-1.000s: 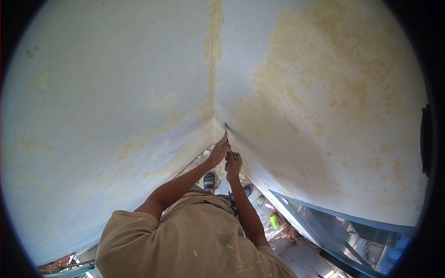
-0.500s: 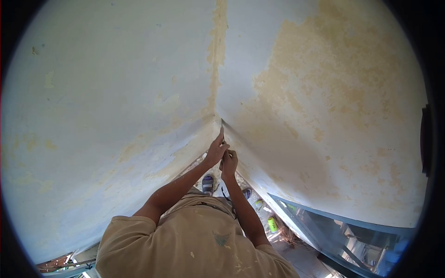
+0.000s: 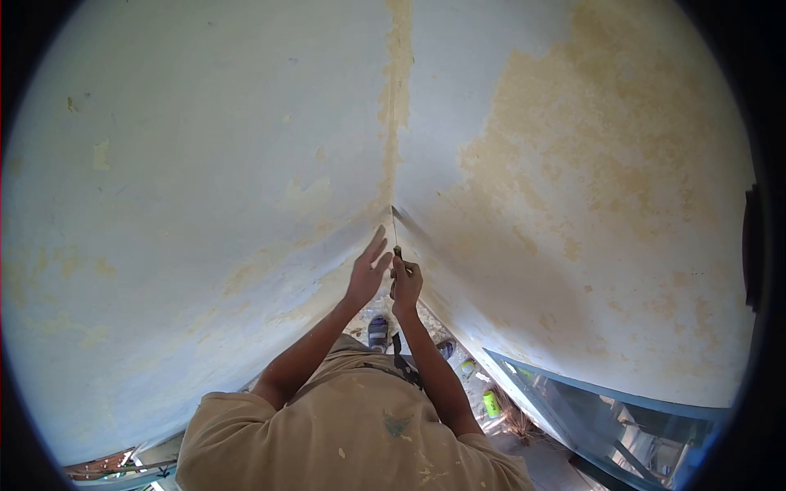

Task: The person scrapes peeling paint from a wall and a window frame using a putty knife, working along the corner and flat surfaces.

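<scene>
My right hand [image 3: 406,285] is closed round the dark handle of a thin scraper-like tool [image 3: 397,251]. Its narrow blade points up into the corner where two walls meet. Just left of the tool, my left hand [image 3: 368,268] has its fingers apart and holds nothing, close to the left wall [image 3: 180,204]. The right wall [image 3: 458,237] has large yellowish patches in its whitish surface, and a yellowish strip [image 3: 396,90] runs up the corner above the tool.
Below are my sandalled feet [image 3: 377,333] on a floor with scattered debris. A bright green container [image 3: 491,403] stands at the lower right, beside dry bristles or twigs [image 3: 517,421]. A blue-framed window [image 3: 606,409] is set low in the right wall.
My left hand has come away from the tool and moved left and down, its fingers spreading. My right hand still holds the tool. The view has shifted slightly.
</scene>
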`<state>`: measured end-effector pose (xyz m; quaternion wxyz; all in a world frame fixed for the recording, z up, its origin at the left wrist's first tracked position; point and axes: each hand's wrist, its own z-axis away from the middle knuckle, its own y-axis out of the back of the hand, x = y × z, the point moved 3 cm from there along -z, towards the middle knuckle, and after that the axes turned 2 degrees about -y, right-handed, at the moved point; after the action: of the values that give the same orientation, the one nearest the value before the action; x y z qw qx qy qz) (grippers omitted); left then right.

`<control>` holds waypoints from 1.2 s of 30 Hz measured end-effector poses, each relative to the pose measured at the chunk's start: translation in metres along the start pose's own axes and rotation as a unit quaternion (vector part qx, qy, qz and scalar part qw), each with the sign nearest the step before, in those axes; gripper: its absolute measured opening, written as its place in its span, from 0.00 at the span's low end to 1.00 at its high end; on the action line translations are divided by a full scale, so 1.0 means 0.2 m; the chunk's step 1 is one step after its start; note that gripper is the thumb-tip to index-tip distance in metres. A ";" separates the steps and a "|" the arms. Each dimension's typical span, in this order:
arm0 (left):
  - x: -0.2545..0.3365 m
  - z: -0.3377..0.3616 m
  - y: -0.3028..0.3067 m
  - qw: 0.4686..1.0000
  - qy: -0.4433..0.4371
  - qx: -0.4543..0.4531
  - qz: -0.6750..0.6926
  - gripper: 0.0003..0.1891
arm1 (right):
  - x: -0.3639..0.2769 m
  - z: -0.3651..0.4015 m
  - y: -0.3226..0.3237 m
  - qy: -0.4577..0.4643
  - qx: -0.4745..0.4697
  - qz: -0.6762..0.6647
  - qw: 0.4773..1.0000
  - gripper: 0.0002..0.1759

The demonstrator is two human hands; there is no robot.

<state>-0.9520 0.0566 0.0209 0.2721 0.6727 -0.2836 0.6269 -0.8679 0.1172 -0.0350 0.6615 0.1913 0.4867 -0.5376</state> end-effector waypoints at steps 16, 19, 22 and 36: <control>1.34 0.79 1.11 0.419 -0.498 0.478 -0.590 0.12 | -0.07 0.30 -0.24 -0.182 -0.095 -0.065 0.977 0.14; 1.32 0.79 1.16 0.449 -0.472 0.500 -0.571 0.16 | -0.04 0.13 -0.25 -0.146 -0.064 -0.107 0.981 0.15; 1.30 0.78 1.22 0.454 -0.523 0.481 -0.538 0.17 | 0.02 0.25 -0.30 -0.110 -0.052 0.004 0.993 0.16; 1.32 0.76 1.19 0.492 -0.531 0.481 -0.495 0.19 | -0.01 0.31 -0.35 -0.024 -0.050 0.144 0.988 0.16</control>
<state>-1.0059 -0.2282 0.2760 -0.0302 0.9350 0.3502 -0.0473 -0.9033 0.0454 0.0143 0.7522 0.2135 0.4640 -0.4163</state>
